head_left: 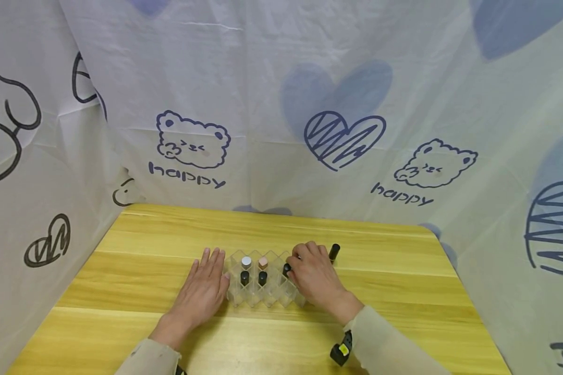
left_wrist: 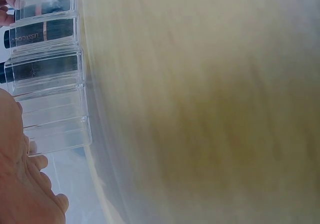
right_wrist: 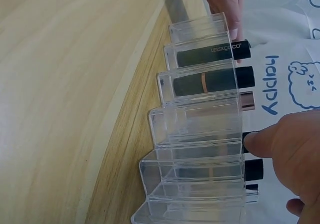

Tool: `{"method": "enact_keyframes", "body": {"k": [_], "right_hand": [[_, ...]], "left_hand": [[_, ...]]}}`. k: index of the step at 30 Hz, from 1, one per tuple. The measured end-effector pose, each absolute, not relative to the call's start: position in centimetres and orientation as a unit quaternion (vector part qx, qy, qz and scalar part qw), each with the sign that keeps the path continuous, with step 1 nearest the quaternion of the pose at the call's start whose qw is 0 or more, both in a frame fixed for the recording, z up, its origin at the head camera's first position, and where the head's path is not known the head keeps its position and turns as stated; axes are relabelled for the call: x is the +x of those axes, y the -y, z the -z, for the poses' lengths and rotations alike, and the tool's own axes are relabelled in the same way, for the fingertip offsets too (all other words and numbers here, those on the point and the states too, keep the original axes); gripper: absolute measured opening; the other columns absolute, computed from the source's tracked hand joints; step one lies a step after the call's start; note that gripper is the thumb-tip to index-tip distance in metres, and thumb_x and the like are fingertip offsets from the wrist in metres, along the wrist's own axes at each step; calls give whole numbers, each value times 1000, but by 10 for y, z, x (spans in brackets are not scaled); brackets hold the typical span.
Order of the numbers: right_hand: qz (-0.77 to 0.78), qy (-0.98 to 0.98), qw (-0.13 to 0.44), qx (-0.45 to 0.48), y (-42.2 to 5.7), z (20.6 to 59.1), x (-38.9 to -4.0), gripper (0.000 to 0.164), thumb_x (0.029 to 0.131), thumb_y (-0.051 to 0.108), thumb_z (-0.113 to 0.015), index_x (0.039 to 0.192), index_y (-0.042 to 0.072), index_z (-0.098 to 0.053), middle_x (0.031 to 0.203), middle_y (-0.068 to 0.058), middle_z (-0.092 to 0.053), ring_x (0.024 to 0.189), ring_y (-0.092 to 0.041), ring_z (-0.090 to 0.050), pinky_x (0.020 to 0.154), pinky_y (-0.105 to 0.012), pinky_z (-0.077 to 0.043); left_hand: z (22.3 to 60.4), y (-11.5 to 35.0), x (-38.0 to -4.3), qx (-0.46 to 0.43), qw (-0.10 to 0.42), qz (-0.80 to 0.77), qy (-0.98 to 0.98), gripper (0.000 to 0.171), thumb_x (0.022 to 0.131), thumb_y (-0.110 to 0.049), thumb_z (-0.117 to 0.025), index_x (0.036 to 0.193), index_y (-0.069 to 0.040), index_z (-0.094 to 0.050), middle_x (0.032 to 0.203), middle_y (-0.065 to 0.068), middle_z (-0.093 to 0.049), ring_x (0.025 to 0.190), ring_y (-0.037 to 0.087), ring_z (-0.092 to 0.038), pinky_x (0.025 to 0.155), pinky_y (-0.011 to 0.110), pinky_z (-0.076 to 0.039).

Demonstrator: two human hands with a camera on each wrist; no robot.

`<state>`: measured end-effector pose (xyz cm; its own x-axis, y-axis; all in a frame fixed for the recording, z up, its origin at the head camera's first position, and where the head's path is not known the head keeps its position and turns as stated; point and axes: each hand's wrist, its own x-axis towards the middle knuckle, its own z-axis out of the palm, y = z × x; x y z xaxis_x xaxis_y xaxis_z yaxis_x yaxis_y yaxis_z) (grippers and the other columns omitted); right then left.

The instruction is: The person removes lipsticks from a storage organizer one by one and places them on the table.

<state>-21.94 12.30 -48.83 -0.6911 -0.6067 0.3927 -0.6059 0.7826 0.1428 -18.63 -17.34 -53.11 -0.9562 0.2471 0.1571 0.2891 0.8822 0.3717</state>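
A clear plastic lipstick organizer (head_left: 261,299) with zigzag compartments sits on the table, several lipstick tubes upright in it. Two black-capped tubes (head_left: 245,278) stand in front of a silver-capped tube (head_left: 246,262) and a pinkish-capped tube (head_left: 262,262). At the organizer's left end my left hand (head_left: 203,291) lies with straight fingers, its thumb side against the wall. My right hand (head_left: 316,273) is over the right end, its fingertips pinching a black lipstick tube (right_wrist: 246,142) within the organizer. The other fingertips are partly hidden in the head view.
Beyond my right hand, another black tube (head_left: 334,252) stands on the wooden table (head_left: 380,260). A white cloth (head_left: 262,104) printed with hearts and bears hangs behind the table and along its sides. A black wrist strap (head_left: 341,351) hangs by my right sleeve.
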Motion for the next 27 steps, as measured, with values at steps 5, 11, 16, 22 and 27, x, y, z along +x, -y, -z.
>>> {"method": "enact_keyframes", "body": {"k": [5, 11, 16, 22, 27], "right_hand": [[-12, 919, 211, 332, -122, 488, -220, 15, 96, 28, -81, 100, 14, -77, 109, -3, -63, 99, -25, -53, 80, -38, -42], [-11, 905, 231, 356, -123, 487, -224, 19, 100, 30, -73, 92, 14, -65, 99, -2, -62, 90, -25, -52, 78, -38, -40], [26, 887, 261, 380, -124, 484, -228, 24, 101, 32, -66, 88, 14, -56, 83, -1, -53, 79, -22, -41, 75, -37, -36], [49, 886, 257, 382, -124, 479, -228, 24, 102, 33, -64, 89, 14, -56, 82, 0, -50, 77, -20, -39, 74, -35, -34], [49, 886, 255, 383, -123, 473, -227, 24, 102, 34, -63, 90, 15, -56, 82, 0, -50, 77, -20, -36, 74, -34, -31]], "left_hand": [[531, 173, -187, -136, 48, 202, 969, 63, 116, -35, -31, 166, 2, -23, 173, 22, -25, 162, 41, -14, 131, 61, -15], [531, 172, -187, -136, 53, 205, 968, 63, 116, -35, -33, 165, 4, -25, 172, 23, -26, 162, 43, -16, 131, 63, -16], [531, 172, -186, -136, 53, 204, 968, 63, 116, -34, -34, 165, 4, -25, 172, 23, -26, 162, 43, -16, 131, 63, -15], [532, 172, -186, -136, 55, 203, 968, 62, 116, -33, -34, 165, 3, -25, 172, 22, -26, 162, 42, -16, 131, 62, -16], [531, 172, -186, -137, 63, 200, 968, 62, 116, -34, -35, 165, 3, -26, 171, 23, -28, 161, 42, -17, 130, 62, -18]]}}
